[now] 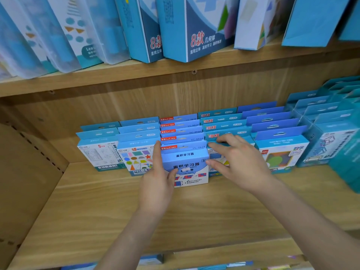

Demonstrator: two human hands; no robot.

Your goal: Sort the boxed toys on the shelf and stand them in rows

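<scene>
1. A wooden shelf [136, 207] is seen from above, and rows of boxed toys are stood upright along its back half, each row running front to back.

2. The front blue box [186, 166] of the middle row, marked with a red strip on its hang tab, is framed by both hands.

3. The left hand [157, 184] is laid flat against the box's left side, fingers stretched up along the edge, thumb pressed across the lower front face. The hand is open, not curled; the box is touched, not wrapped.

4. The right hand [241, 164] is spread wide on the other side. Its lower fingers are set against the box's right edge, while its upper fingers are rested on the top of the front teal box [216, 158] in the neighbouring row. Nothing is closed in this hand.

5. Whether the blue box is lifted or stood on the board cannot be told for certain; its bottom edge appears level with the shelf.

6. To the left, the shapes box [136, 158] is stood at the head of its row, just beside the left hand, and a white drawing box [99, 154] is stood further left.

7. To the right, a box with a green shape [282, 152] heads another row, and tall teal cartons [331, 141] are packed beyond it.

8. Above, larger blue boxes [194, 32] are leaned along the upper shelf [116, 75].
</scene>
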